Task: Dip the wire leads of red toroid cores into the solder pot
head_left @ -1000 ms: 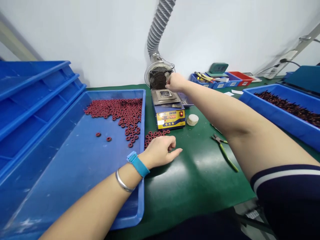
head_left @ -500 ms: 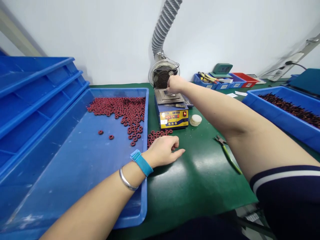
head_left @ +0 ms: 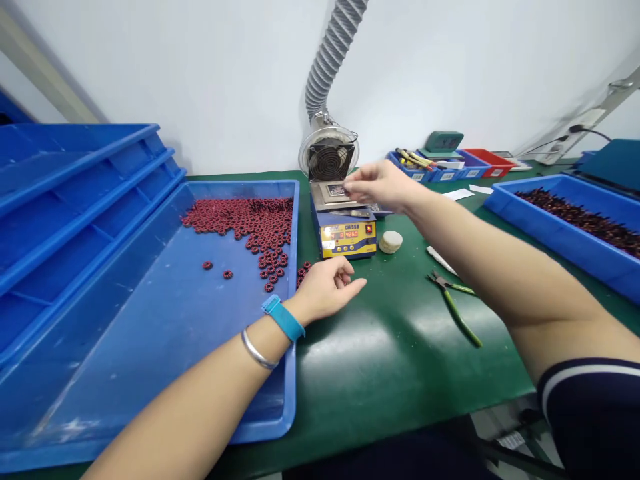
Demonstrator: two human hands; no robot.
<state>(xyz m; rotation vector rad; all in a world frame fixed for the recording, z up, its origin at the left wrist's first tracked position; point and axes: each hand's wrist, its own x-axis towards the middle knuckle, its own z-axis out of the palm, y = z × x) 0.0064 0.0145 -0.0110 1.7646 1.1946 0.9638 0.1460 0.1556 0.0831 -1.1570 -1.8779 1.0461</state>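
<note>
Bench (head_left: pixel 385 380), head view: green top, two bare hands at work, watched from beside the worker.

Right hand (head_left: pixel 383 187): reaches forward to the near right of the metal top plate (head_left: pixel 325 201) on a blue-and-yellow heating unit (head_left: pixel 349 241). Grip narrow; thumb and fingertips pinch a small dark piece (head_left: pixel 346 191), too small to identify. Contact with plate: I cannot tell. Unit's red digits lit.

Left hand (head_left: pixel 323 288): low over the bench, just right of the large blue tray (head_left: pixel 291 333). Fingers curled, thumb extended apart. Whether anything sits inside the curl, I cannot tell. Teal band (head_left: pixel 285 320) and silver bangle (head_left: pixel 257 350) on that wrist.

Red-and-black rings (head_left: pixel 240 215): massed at the tray's far end, two lying apart on its floor. More loose rings (head_left: pixel 303 270) on the bench just beside the left hand, partly hidden by it.

Nearby: round whitish stack (head_left: pixel 391 242) just right of the unit; green-handled cutters (head_left: pixel 460 319) lying below the right forearm. Fan (head_left: pixel 330 160) and ribbed grey hose (head_left: pixel 336 60) stand behind the unit.
</note>
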